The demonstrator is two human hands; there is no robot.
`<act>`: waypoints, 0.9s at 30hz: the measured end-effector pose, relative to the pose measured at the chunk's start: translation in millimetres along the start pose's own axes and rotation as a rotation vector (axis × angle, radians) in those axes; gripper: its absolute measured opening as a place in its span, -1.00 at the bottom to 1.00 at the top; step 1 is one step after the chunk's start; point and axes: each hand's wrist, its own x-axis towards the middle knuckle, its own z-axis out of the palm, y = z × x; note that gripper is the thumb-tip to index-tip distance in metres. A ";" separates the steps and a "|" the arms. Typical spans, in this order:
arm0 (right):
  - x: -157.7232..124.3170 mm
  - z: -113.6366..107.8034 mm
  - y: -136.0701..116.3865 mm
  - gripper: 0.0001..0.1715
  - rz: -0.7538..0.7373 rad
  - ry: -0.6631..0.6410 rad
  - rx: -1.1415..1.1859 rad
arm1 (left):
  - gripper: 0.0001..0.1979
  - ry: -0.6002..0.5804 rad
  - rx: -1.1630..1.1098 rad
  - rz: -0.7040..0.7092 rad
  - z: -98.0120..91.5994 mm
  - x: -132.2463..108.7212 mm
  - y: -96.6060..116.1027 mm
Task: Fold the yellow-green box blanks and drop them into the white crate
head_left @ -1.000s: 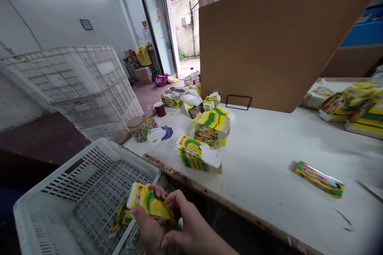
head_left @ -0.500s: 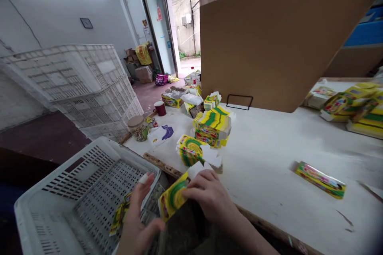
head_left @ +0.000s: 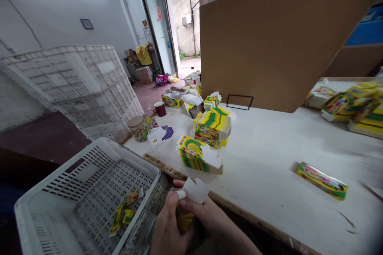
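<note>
Item: white plastic basket (head_left: 92,191), perforated walls; landmark for this entry. Contents: a few small yellow-green packs (head_left: 128,216), apparently three, lying loosely together on its floor, toward the side nearer the hands. Most of the floor is bare; by judgement, an early stage of filling.

Item: yellow carton (head_left: 184,221), one; just right of the basket, apart from the packs inside it. White flap (head_left: 196,190) upraised, not tucked in; carton judged part-handled. Contents, if any, hidden by fingers.

Item: left hand (head_left: 170,223), right of the basket's near side; grasping the carton, fingers curled around its body, white wrapping on one fingertip.

Item: right hand (head_left: 206,211), farther right of the basket; grasping the same carton at the flap end, thumb laid below the flap.

Item: desk (head_left: 257,167), right of the basket, white top. Untouched stock thereon: front row of cartons (head_left: 194,159), beyond and right of the basket, white flap projecting; larger stack (head_left: 212,123) directly behind that row; further stack (head_left: 365,103), well apart, far right of the basket; single long pack (head_left: 321,180), lying alone, far right also.

Balance, as judged: few pieces in the basket, one in hand, the greater part left on the desk.
</note>
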 end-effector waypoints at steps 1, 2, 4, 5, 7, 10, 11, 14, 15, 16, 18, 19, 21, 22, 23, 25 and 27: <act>-0.6 -0.6 -0.1 -0.13 -0.064 0.013 -0.036 | -0.54 -0.028 0.008 0.013 -1.8 1.8 -2.2; -1.7 -1.0 -0.5 -0.09 -0.137 0.016 -0.108 | -0.55 -0.052 0.010 0.007 -3.6 3.9 -5.1; -4.5 -1.1 -1.6 -0.17 -0.276 -0.061 -0.344 | -0.49 -0.081 -0.017 -0.019 -5.3 7.9 -12.3; -5.6 -1.0 -1.8 -0.27 -0.335 -0.120 -0.476 | -0.44 -0.080 -0.039 -0.037 -5.1 9.5 -15.7; -6.3 -1.4 -0.8 -0.44 -0.408 -0.173 -0.678 | -0.34 -0.068 -0.068 -0.068 -3.6 11.5 -20.8; -3.4 -6.9 3.6 -0.47 -0.431 0.000 -0.765 | -0.29 -0.006 -0.023 -0.116 -5.3 12.7 -22.7; -2.2 -10.0 4.5 -0.47 -0.423 0.028 -0.785 | -0.33 -0.002 -0.018 -0.132 -8.2 13.0 -22.2; -1.6 -20.3 0.3 -0.38 -0.393 -0.107 -0.881 | -0.48 -0.081 -0.080 -0.157 -21.8 14.5 -19.1; -2.6 -23.3 -4.1 -0.38 -0.385 -0.164 -0.910 | -0.48 -0.112 -0.105 -0.159 -26.6 15.1 -17.9; -4.0 -25.9 -9.8 -0.43 -0.380 -0.203 -0.929 | -0.45 -0.120 -0.123 -0.160 -30.8 15.7 -16.7; -7.1 -29.4 -23.5 -0.58 -0.372 -0.256 -0.947 | -0.40 -0.102 -0.154 -0.173 -36.4 16.5 -14.4; -8.4 -29.9 -30.0 -0.63 -0.364 -0.279 -0.947 | -0.38 -0.110 -0.170 -0.176 -37.4 16.9 -13.2; -9.6 -28.0 -38.4 -0.68 -0.333 -0.275 -0.927 | -0.36 -0.155 -0.167 -0.161 -36.7 17.9 -11.2; -9.5 -25.7 -39.4 -0.69 -0.314 -0.232 -0.909 | -0.36 -0.178 -0.140 -0.148 -35.5 18.6 -10.7; -8.8 -22.9 -38.4 -0.67 -0.302 -0.172 -0.885 | -0.37 -0.190 -0.104 -0.137 -34.3 19.5 -10.9; -5.3 -18.0 -32.9 -0.50 -0.322 -0.082 -0.841 | -0.39 -0.157 -0.069 -0.133 -34.1 21.9 -13.7; 1.7 -17.2 -28.8 -0.28 -0.391 -0.013 -0.835 | -0.40 -0.005 -0.104 -0.172 -39.9 25.5 -20.2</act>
